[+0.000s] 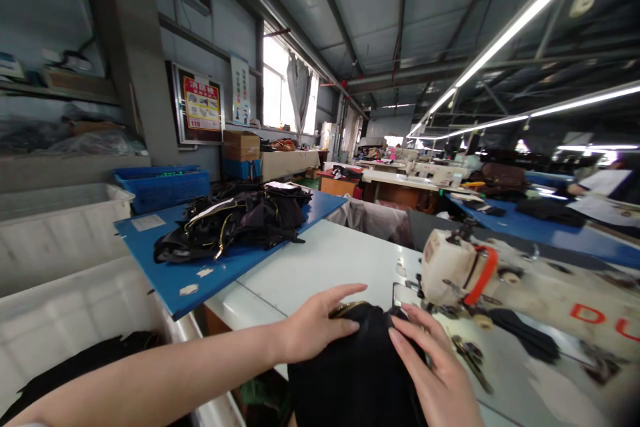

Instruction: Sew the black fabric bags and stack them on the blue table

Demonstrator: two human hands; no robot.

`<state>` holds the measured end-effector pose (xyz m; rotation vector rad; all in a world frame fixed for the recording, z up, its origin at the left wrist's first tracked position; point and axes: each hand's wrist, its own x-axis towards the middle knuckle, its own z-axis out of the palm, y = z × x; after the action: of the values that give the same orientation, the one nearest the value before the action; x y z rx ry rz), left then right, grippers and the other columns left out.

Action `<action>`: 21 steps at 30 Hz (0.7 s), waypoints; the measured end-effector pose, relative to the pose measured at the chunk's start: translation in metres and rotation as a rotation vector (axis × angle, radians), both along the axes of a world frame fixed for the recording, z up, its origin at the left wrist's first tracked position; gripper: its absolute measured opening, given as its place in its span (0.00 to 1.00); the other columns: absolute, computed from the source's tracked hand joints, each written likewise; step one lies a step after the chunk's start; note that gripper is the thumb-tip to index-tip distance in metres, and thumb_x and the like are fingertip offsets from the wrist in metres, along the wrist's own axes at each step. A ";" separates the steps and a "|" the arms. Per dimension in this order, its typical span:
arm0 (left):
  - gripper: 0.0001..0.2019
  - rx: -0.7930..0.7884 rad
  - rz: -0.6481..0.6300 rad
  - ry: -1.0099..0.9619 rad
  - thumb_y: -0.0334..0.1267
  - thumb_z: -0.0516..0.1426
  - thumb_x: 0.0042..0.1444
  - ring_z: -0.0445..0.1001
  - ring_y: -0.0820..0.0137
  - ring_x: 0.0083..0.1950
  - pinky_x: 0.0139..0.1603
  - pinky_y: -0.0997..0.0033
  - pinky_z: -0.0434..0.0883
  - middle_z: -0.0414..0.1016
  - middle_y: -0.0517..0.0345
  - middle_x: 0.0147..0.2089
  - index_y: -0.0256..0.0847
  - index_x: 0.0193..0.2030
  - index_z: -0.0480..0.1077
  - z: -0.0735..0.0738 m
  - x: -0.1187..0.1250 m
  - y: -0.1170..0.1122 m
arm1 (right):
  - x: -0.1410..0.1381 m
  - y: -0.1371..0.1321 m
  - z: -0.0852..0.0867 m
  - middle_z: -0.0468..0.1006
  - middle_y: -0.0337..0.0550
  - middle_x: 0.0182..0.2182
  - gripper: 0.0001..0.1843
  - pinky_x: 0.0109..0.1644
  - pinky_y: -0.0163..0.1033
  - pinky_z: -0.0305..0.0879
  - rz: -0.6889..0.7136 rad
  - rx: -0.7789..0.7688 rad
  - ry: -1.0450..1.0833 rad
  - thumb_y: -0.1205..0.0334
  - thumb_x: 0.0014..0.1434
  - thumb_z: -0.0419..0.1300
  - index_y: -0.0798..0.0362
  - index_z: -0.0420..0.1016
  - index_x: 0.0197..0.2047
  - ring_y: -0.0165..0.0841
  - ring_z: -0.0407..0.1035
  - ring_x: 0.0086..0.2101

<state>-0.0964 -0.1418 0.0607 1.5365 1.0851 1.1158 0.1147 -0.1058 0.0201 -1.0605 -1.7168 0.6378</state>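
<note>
A black fabric piece [357, 373] hangs over the near edge of the white sewing table, with a gold-toothed zipper [350, 307] along its top left. My left hand [320, 323] grips it at that upper left corner, thumb in front and fingers behind. On the other side my right hand [433, 353] pinches its upper right edge between thumb and fingers. Just beyond the right hand stands the white sewing machine [450, 267] with an orange band; its needle area lies close to the cloth, though I cannot make out contact.
A blue table [165, 280] at the left bears a heap of black pieces with gold zippers [245, 220]. White bins [65, 220] and a blue crate [165, 181] stand further left. Small metal scissors-like snips [473, 363] lie by the machine. A person [607, 180] works at the far right.
</note>
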 end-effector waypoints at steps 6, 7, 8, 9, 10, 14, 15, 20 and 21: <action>0.19 0.066 -0.003 0.045 0.29 0.55 0.55 0.68 0.63 0.59 0.64 0.63 0.59 0.73 0.61 0.56 0.46 0.54 0.71 -0.003 0.008 -0.008 | -0.002 -0.011 0.021 0.72 0.44 0.38 0.09 0.46 0.44 0.67 -0.042 0.370 -0.190 0.56 0.61 0.57 0.48 0.77 0.35 0.38 0.69 0.40; 0.20 0.065 0.012 0.068 0.29 0.55 0.55 0.68 0.64 0.58 0.64 0.63 0.59 0.73 0.61 0.56 0.47 0.54 0.71 -0.004 0.009 -0.009 | -0.002 -0.012 0.023 0.73 0.44 0.37 0.09 0.44 0.42 0.68 -0.015 0.391 -0.211 0.58 0.62 0.56 0.48 0.77 0.36 0.38 0.70 0.39; 0.20 0.063 0.028 0.091 0.30 0.55 0.55 0.67 0.64 0.58 0.65 0.63 0.58 0.72 0.61 0.56 0.47 0.55 0.70 -0.004 0.010 -0.011 | -0.002 -0.013 0.024 0.74 0.44 0.37 0.08 0.44 0.41 0.68 0.008 0.414 -0.229 0.60 0.63 0.55 0.49 0.76 0.38 0.37 0.71 0.39; 0.20 0.059 0.037 0.111 0.31 0.55 0.56 0.67 0.64 0.59 0.65 0.62 0.58 0.72 0.61 0.56 0.48 0.56 0.69 -0.005 0.011 -0.013 | -0.002 -0.014 0.024 0.75 0.44 0.37 0.08 0.44 0.41 0.68 0.023 0.441 -0.244 0.61 0.63 0.54 0.49 0.76 0.39 0.37 0.71 0.39; 0.21 0.061 0.041 0.133 0.32 0.56 0.56 0.67 0.64 0.59 0.65 0.62 0.58 0.71 0.61 0.56 0.50 0.57 0.68 -0.005 0.013 -0.015 | -0.001 -0.014 0.024 0.76 0.45 0.38 0.08 0.45 0.41 0.69 0.030 0.471 -0.256 0.62 0.63 0.54 0.49 0.75 0.40 0.37 0.72 0.39; 0.37 0.207 0.087 0.326 0.39 0.67 0.45 0.65 0.59 0.58 0.61 0.59 0.62 0.66 0.53 0.57 0.52 0.63 0.60 -0.003 0.018 -0.023 | -0.001 -0.016 0.025 0.78 0.45 0.39 0.08 0.45 0.40 0.71 0.062 0.568 -0.275 0.66 0.62 0.54 0.49 0.74 0.42 0.37 0.74 0.39; 0.40 0.271 0.112 0.389 0.38 0.69 0.41 0.63 0.57 0.60 0.62 0.58 0.62 0.62 0.51 0.59 0.51 0.63 0.61 -0.002 0.019 -0.023 | -0.001 -0.017 0.026 0.78 0.44 0.39 0.08 0.44 0.39 0.71 0.081 0.580 -0.277 0.67 0.62 0.54 0.49 0.73 0.42 0.37 0.74 0.39; 0.19 0.501 0.062 0.432 0.28 0.62 0.49 0.58 0.59 0.64 0.66 0.60 0.54 0.61 0.52 0.63 0.45 0.49 0.71 0.004 0.018 -0.020 | -0.003 -0.028 0.037 0.78 0.42 0.37 0.09 0.42 0.34 0.71 0.162 0.601 -0.271 0.70 0.62 0.53 0.48 0.71 0.41 0.34 0.74 0.37; 0.16 0.503 0.023 0.390 0.27 0.61 0.51 0.64 0.62 0.60 0.64 0.63 0.58 0.67 0.53 0.59 0.44 0.47 0.71 0.006 0.018 -0.019 | -0.003 -0.031 0.038 0.78 0.42 0.37 0.09 0.42 0.34 0.71 0.167 0.603 -0.266 0.71 0.61 0.53 0.48 0.70 0.41 0.33 0.74 0.37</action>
<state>-0.0782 -0.1605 0.0662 2.2126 1.1279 1.1930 0.1116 -0.1364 0.0585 -0.5939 -2.0611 0.0529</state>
